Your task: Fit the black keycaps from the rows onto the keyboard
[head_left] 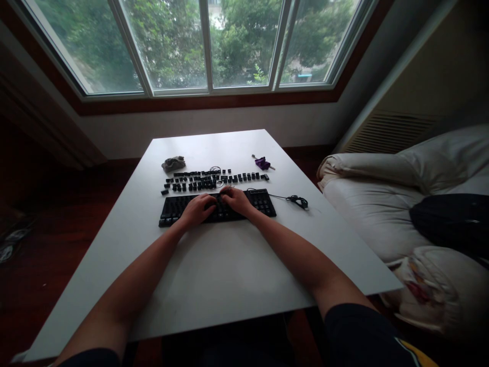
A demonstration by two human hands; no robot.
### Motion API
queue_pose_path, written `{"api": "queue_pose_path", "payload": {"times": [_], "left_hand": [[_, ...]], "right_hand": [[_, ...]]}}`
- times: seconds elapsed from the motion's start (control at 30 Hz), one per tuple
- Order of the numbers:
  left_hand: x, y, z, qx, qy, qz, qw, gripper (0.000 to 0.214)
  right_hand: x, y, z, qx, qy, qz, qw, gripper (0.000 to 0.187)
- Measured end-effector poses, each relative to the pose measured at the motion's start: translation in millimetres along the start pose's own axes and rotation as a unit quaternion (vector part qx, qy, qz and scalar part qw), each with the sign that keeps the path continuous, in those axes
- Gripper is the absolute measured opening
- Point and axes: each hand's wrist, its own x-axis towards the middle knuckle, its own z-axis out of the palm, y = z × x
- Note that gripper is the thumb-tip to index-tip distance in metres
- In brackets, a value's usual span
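A black keyboard [172, 208] lies across the middle of the white table [214, 275]. Both my hands rest on its centre. My left hand [197, 209] is curled with its knuckles up over the keys. My right hand [236, 199] is beside it, fingers bent down at the keyboard's upper edge. What the fingertips pinch, if anything, is too small to make out. Several loose black keycaps [214, 179] lie in rows just behind the keyboard.
A grey crumpled cloth [173, 163] lies at the back left, a purple tool [263, 163] at the back right. The keyboard's coiled cable [298, 200] trails right. A white cushioned seat [385, 204] with a dark bag [451, 220] stands right of the table. Windows run along the back.
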Motion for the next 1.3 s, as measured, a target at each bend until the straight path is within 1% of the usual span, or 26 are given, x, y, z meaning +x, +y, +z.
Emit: {"api": "queue_pose_path", "payload": {"times": [0.83, 1.3], "left_hand": [[0.2, 2.8, -1.8, -0.003, 0.0, -0.005, 1.0, 0.022], [0.2, 2.7, -2.5, -0.003, -0.005, -0.006, 1.0, 0.022]], "right_hand": [[-2.3, -8.4, -2.3, -0.037, 0.007, 0.0, 0.999, 0.02], [-2.2, -7.3, -2.5, -0.044, 0.006, -0.006, 0.999, 0.021]]}}
